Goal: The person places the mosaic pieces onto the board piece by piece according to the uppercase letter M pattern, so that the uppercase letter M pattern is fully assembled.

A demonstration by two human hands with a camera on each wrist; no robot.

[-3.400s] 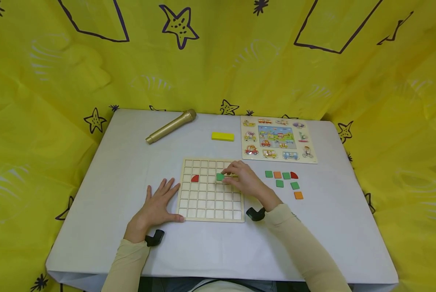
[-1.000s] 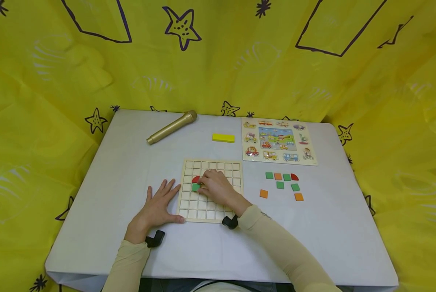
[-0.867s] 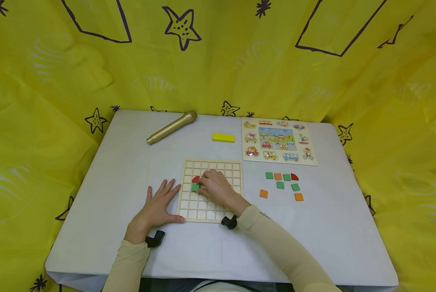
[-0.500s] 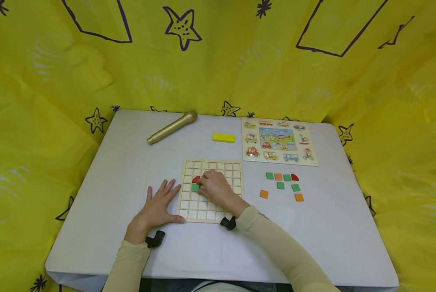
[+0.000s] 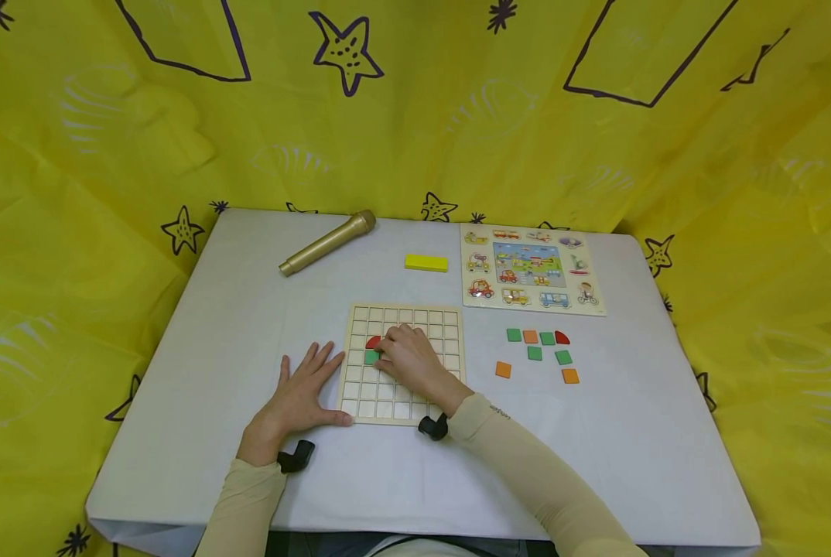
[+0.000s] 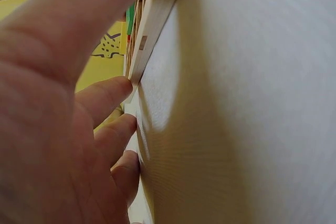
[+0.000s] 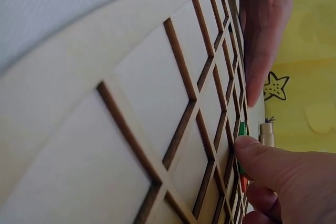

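A wooden grid board (image 5: pixel 401 422) lies on the white table. My left hand (image 5: pixel 297 398) is spread flat beside it, thumb at its lower left corner and index fingertip at its left edge. My right hand (image 5: pixel 415 362) reaches over the grid and pinches a green square tile (image 5: pixel 371 357) between thumb and fingers. In the right wrist view the thumb lies against the green tile (image 7: pixel 242 129), low over the grid. Right above it in the head view is a red quarter-circle tile (image 5: pixel 372 342), partly covered by the fingers. The right palm hides several grid cells.
Right of the board lie several loose tiles: green squares (image 5: pixel 535 353), orange squares (image 5: pixel 503 370) and a red quarter circle (image 5: pixel 562 338). Farther back are a picture puzzle board (image 5: pixel 534 300), a yellow bar (image 5: pixel 425 263) and a gold microphone (image 5: pixel 328 244). A yellow curtain (image 5: pixel 415 139) surrounds the table.
My right hand has carried the green tile leftward across the board to just below the red tile, uncovering an orange tile on the table. Over the last second it barely shifts. The left hand stays put.
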